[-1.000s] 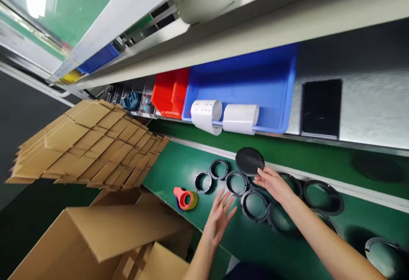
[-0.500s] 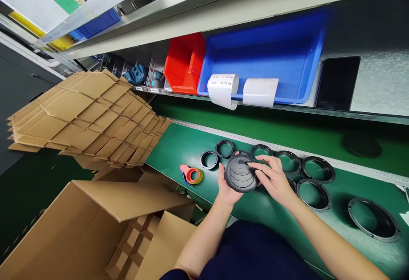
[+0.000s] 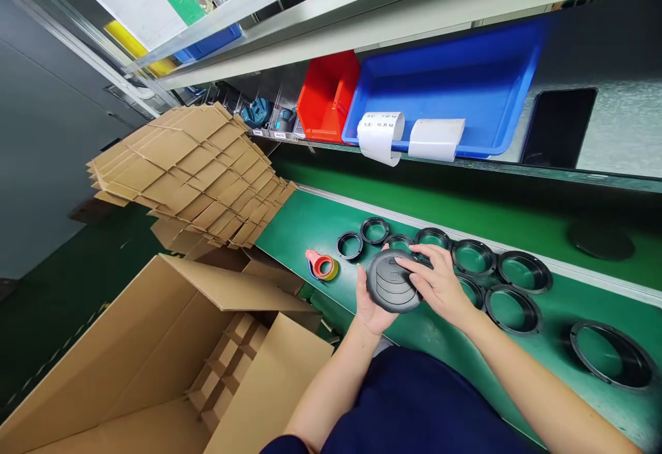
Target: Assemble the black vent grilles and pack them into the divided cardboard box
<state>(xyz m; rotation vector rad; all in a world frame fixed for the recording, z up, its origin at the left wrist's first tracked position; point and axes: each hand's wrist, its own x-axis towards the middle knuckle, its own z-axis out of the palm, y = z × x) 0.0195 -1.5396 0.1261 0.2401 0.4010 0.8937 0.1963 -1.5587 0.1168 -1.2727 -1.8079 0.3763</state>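
While left fingers [image 3: 361,287] hold grooved disc [image 3: 393,288], right fingers [image 3: 420,270] touching, hollow rings [image 3: 532,316].

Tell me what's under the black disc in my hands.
Your left hand supports the disc from below, its thumb showing. The disc's underside and part of your palm are covered.
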